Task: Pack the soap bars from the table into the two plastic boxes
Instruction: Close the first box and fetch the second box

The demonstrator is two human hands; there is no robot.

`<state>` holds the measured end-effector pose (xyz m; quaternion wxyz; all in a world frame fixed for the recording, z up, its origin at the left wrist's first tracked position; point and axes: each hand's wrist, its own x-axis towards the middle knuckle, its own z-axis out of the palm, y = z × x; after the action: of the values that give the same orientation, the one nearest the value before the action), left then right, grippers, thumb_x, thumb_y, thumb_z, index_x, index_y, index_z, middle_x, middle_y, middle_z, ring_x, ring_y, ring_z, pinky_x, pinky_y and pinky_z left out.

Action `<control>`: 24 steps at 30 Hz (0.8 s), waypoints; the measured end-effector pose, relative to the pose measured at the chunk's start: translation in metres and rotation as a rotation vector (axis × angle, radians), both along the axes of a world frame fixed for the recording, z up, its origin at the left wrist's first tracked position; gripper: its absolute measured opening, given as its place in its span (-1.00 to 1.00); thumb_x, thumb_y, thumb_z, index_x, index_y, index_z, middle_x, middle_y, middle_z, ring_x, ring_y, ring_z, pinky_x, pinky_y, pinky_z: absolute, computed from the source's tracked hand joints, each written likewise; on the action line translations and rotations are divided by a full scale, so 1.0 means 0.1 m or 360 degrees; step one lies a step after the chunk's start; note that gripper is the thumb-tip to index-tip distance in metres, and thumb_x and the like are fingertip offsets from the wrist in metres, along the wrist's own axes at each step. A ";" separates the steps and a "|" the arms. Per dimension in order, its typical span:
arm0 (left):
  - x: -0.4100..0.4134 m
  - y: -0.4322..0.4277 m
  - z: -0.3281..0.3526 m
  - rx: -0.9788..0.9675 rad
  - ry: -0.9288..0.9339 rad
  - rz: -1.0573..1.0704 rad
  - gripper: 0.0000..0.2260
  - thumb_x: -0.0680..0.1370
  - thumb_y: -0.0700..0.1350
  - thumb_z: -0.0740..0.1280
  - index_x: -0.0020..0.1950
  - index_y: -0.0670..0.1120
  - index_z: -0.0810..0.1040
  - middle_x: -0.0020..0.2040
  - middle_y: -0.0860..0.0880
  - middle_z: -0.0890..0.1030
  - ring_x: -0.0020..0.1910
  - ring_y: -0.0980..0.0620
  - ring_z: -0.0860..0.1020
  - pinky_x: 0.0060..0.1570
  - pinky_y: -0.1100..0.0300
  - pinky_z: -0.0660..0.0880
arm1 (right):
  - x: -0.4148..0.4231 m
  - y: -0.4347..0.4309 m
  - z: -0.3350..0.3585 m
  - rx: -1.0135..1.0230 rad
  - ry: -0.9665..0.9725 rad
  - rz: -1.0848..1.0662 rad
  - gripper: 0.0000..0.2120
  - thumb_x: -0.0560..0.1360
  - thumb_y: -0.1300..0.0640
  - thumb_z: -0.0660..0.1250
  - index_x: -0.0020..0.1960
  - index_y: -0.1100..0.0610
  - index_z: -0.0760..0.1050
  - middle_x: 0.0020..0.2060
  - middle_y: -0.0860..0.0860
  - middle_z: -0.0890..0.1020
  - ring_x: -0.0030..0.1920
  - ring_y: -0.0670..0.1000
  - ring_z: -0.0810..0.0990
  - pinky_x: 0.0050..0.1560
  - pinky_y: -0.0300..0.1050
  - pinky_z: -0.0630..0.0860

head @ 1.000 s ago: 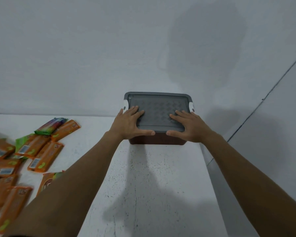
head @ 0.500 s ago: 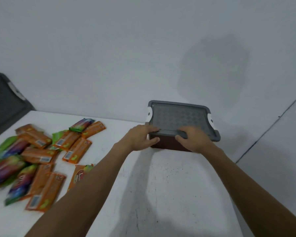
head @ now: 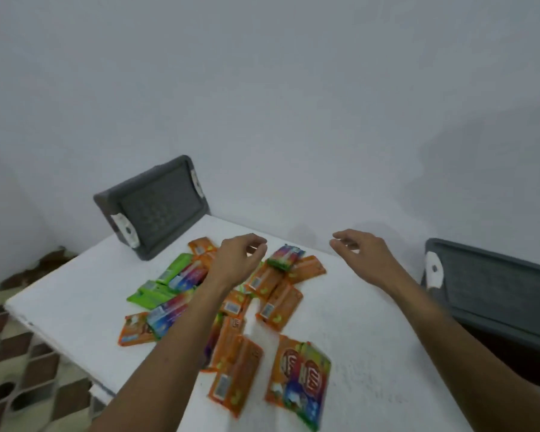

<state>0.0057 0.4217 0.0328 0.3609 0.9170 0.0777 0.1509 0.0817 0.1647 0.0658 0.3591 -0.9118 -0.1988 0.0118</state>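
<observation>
**Both hands empty over the soap pile**

Left hand [head: 239, 260] hovers over the far end of the soap bars [head: 276, 308]. Grip is loose, fingers half-curled, holding nothing. Right hand [head: 360, 255] is the same: relaxed and empty, over bare worktop [head: 371, 338] between the pile and the right box [head: 496, 288].

Bars lie scattered mid-worktop in orange, green and multicolour wrappers, some overlapping. The left forearm covers several.

Right box has its lid on, brown body below. Far-left box [head: 156, 207] sits at the back corner against the wall [head: 293, 104]; only its grey lid and white latches show. Patterned floor tiles [head: 19, 353] lie to the left.
</observation>
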 end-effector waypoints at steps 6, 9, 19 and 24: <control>-0.18 1.07 0.13 0.0130 0.0016 0.0492 -0.81 0.56 -0.01 0.30 0.09 0.01 0.66 -0.01 0.08 0.69 -0.03 0.09 0.63 0.00 0.10 0.55 | 0.34 1.27 0.12 -0.0072 -0.0044 0.0290 -0.62 0.57 -0.14 0.27 0.27 0.04 0.55 0.16 0.03 0.63 0.13 0.00 0.58 0.14 -0.11 0.47; -0.22 1.50 0.20 0.0241 0.0090 0.0696 -0.81 0.56 0.01 0.28 0.07 0.03 0.65 0.02 0.04 0.69 0.03 -0.02 0.61 -0.04 0.07 0.54 | 0.51 1.91 0.18 -0.0185 -0.0076 0.0423 -0.61 0.57 -0.16 0.24 0.29 0.03 0.53 0.20 0.04 0.60 0.15 0.04 0.57 0.16 -0.06 0.48; -0.10 2.54 0.10 0.0270 0.0281 0.1248 -0.74 0.57 0.10 0.24 0.08 -0.01 0.62 0.01 -0.08 0.66 -0.07 -0.14 0.62 -0.14 0.07 0.54 | 0.93 3.70 0.27 -0.0409 -0.0219 0.0773 -0.60 0.60 -0.08 0.22 0.36 0.09 0.45 0.28 0.12 0.55 0.21 0.13 0.54 0.16 -0.02 0.47; 0.06 2.74 0.01 0.0090 0.0303 0.1490 -0.59 0.50 0.22 0.31 0.10 -0.10 0.47 -0.02 -0.11 0.63 -0.06 -0.17 0.60 -0.20 0.06 0.48 | 1.12 4.23 0.16 -0.0427 -0.0290 0.0871 -0.48 0.61 -0.07 0.22 0.53 0.00 0.22 0.49 0.13 0.32 0.41 0.17 0.39 0.36 0.11 0.38</control>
<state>0.0121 0.6956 0.0333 0.2204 0.8027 0.5109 0.2147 0.1940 0.5879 0.0817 0.1998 -0.8609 -0.4649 0.0523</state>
